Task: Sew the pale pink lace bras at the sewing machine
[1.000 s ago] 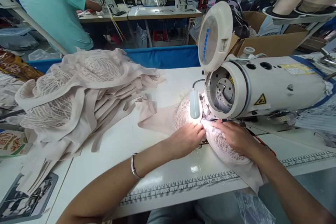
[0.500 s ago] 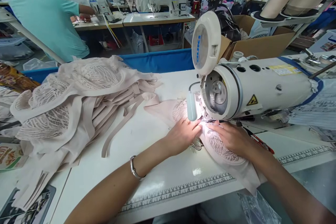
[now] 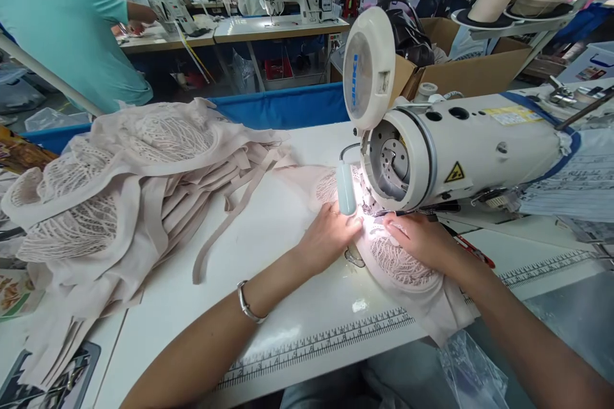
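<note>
Pale pink lace garment piece (image 3: 407, 268) — flat on white table (image 3: 316, 319), at the needle end of white sewing machine (image 3: 480, 140). Left hand (image 3: 330, 233), right hand (image 3: 419, 239): each grip spread flat, fingertips pressing the lace, clasping nothing. Heap of matching pink lace pieces (image 3: 119, 192) — well apart, leftward.

A: The lace (image 3: 403, 265) under the machine (image 3: 480, 140)?
B: Matt beige cloth, openwork, rough; plain parts smooth. Machine: glossy white painted metal.
A: The table (image 3: 316, 313) beneath the machine?
B: Smooth, glossy white. Left of the machine, the pile (image 3: 119, 204) is the same matt cloth.
</note>
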Demonstrator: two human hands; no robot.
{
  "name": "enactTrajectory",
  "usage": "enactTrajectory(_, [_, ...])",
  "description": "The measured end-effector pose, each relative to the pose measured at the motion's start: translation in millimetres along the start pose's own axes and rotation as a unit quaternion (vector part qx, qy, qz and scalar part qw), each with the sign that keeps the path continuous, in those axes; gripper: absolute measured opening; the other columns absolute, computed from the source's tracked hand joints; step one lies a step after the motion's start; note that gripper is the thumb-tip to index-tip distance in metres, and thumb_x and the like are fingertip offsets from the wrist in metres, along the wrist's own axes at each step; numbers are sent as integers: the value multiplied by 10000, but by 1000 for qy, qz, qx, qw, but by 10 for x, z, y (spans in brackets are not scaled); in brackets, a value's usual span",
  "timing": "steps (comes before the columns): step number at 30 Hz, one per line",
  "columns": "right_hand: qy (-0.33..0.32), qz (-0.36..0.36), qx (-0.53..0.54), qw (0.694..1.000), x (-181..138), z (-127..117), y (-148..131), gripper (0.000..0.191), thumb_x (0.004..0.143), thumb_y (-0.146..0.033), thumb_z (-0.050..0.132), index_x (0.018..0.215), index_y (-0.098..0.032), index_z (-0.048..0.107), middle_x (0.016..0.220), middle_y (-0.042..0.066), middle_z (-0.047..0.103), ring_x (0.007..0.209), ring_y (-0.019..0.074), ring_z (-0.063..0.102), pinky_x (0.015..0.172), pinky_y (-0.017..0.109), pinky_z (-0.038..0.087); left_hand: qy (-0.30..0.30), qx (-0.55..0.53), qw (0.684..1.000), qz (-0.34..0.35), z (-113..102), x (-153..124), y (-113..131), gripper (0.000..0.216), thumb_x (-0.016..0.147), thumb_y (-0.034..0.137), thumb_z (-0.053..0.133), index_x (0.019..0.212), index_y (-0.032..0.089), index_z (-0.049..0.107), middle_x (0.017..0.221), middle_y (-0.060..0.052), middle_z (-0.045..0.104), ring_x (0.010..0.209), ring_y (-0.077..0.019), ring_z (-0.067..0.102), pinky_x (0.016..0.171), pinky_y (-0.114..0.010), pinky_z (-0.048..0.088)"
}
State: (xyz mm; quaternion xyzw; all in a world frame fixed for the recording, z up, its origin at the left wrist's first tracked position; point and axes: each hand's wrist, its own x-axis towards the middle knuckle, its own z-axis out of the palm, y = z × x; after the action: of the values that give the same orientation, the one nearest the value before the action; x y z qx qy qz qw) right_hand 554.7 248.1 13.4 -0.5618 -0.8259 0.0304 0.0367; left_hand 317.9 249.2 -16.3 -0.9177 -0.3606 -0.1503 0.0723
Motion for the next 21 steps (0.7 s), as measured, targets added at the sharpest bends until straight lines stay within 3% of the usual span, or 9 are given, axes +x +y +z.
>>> enactTrajectory(2, [1, 31, 29, 999, 39, 16, -19, 278, 962, -423, 459, 861, -266, 665, 783, 22, 717, 738, 221, 664, 558, 272, 424, 6, -8, 1000, -4, 3, 9, 136, 278, 952, 49, 381, 1047, 121, 632, 1118, -145, 672, 797, -206, 582, 738, -354, 419])
enactTrajectory(5, [1, 70, 32, 997, 101, 95, -14, 278, 920, -427, 527, 718, -245, 587, 719, 28, 679, 680, 209, 622, 551, 270, 415, -7, -21, 999, -24, 28, 14, 372, 321, 1018, 336, 442, 935, 104, 647, 978, -157, 675, 839, -251, 605, 725, -373, 458])
enactTrajectory(7, [10, 82, 26, 996, 126, 168, 11, 201, 889, -388, 574, 765, -236, 617, 798, 53, 707, 709, 220, 630, 573, 281, 436, -2, -1, 999, -37, 50, 9, 498, 440, 1000, 474, 471, 932, 82, 660, 1017, -192, 680, 935, -297, 626, 791, -410, 489])
enactTrajectory(10, [44, 74, 16, 996, 120, 255, 67, 186, 897, -348, 575, 977, -225, 690, 923, 91, 738, 792, 260, 666, 626, 310, 480, 6, 36, 998, -49, 81, -6, 601, 443, 1005, 402, 453, 1090, 14, 649, 1199, -251, 654, 1127, -356, 614, 920, -450, 493])
enactTrajectory(15, [73, -2, -15, 997, 50, 258, 145, 341, 977, -307, 433, 1179, -224, 695, 1014, 113, 738, 867, 272, 689, 700, 338, 518, -12, 25, 997, -65, 120, -32, 625, 489, 1008, 320, 428, 1325, -44, 508, 1365, -271, 578, 1279, -358, 565, 1088, -467, 434])
enactTrajectory(21, [48, -126, -9, 991, -17, 166, 124, 476, 957, -151, 354, 1270, -262, 694, 1039, 74, 734, 875, 204, 676, 679, 282, 525, -28, -16, 997, -73, 140, -37, 622, 689, 977, 518, 514, 1363, -51, 473, 1397, -284, 564, 1357, -381, 504, 1138, -475, 409])
